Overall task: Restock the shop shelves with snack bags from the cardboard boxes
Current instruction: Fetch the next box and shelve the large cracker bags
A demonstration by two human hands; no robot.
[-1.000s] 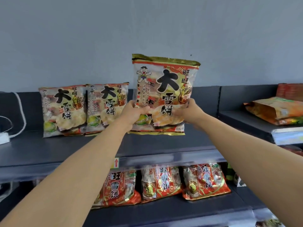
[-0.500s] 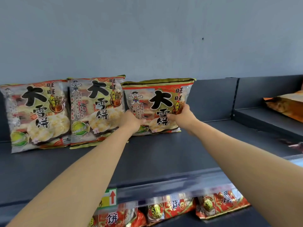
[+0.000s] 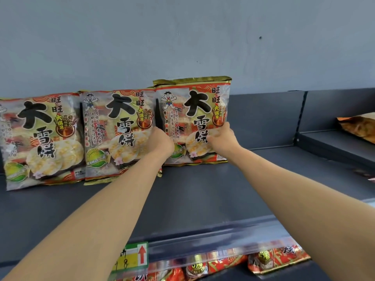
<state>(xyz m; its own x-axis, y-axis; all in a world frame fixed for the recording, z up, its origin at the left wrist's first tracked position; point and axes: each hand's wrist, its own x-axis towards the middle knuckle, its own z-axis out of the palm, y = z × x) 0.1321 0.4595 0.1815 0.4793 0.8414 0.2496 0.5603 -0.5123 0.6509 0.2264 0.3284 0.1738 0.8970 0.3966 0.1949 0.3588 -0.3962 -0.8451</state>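
- The new bag [image 3: 194, 118] stands upright at the back of the shelf [image 3: 203, 199]. Its bottom looks to touch the shelf floor.
- The left hand [image 3: 161, 142] grips the new bag's left edge with curled fingers. The right hand [image 3: 222, 138] grips its lower right side, with fingers on the front.
- Left of the new bag, the middle bag [image 3: 119, 134] is just beside it, maybe touching. The far bag [image 3: 40, 138] is one more spot to the left. So three bags are in this row.
- I think this bag is almost placed. What is left is to let go and pull both hands out.
- Right of the new bag the shelf is bare up to the divider [image 3: 302, 114], so more bags can go there. I judge the row is about half full.
- Past the divider, well right of the new bag, an orange bag [image 3: 359, 126] lies on another shelf.
- Below the new bag, red bags [image 3: 274, 258] sit on a lower shelf.
- The boxes are not in view, so I cannot tell how many bags are left.
- In front of the new bag the shelf floor is bare up to the rail [image 3: 223, 238]. The arms have room to come straight back.
- The left hand sits right where the new bag meets the middle bag. It could knock one over as it slides out.
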